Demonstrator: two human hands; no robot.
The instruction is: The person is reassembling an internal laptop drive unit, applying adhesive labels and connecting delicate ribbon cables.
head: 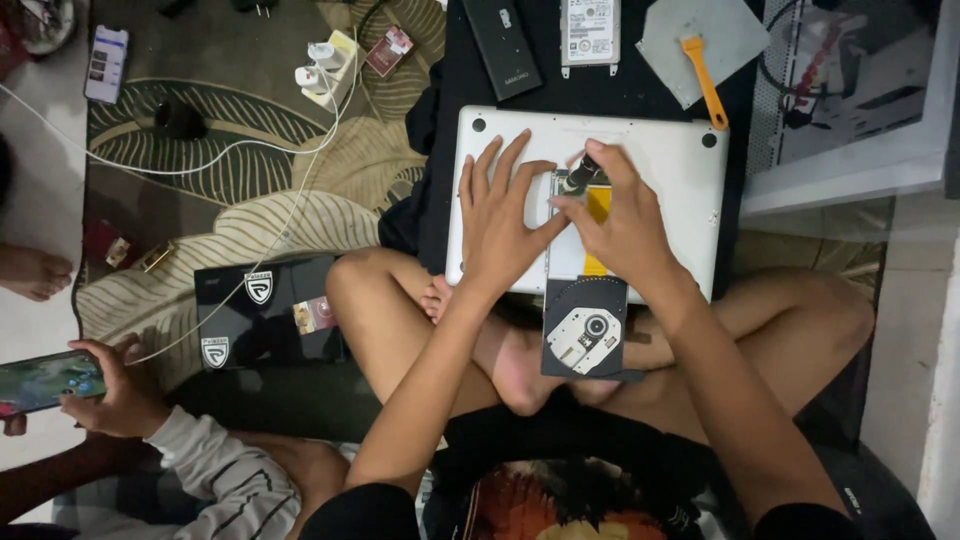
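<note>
A silver laptop point(670, 160) lies bottom-up on a black cloth before my crossed legs. My left hand point(500, 215) rests flat on its underside, fingers spread. My right hand point(620, 220) pinches a small dark part point(582, 175) over an opening in the case, where a yellow strip point(598, 205) shows. A black optical disc drive point(585, 328) sticks out of the laptop's near edge toward my lap.
Beyond the laptop lie a black drive enclosure point(503, 45), a bare hard drive point(590, 32) and an orange-handled scraper point(705, 82) on a grey pad. A black laptop point(265, 310) sits on the leaf-patterned rug at left. Another person's hand point(115, 395) holds a phone point(45, 380) at lower left.
</note>
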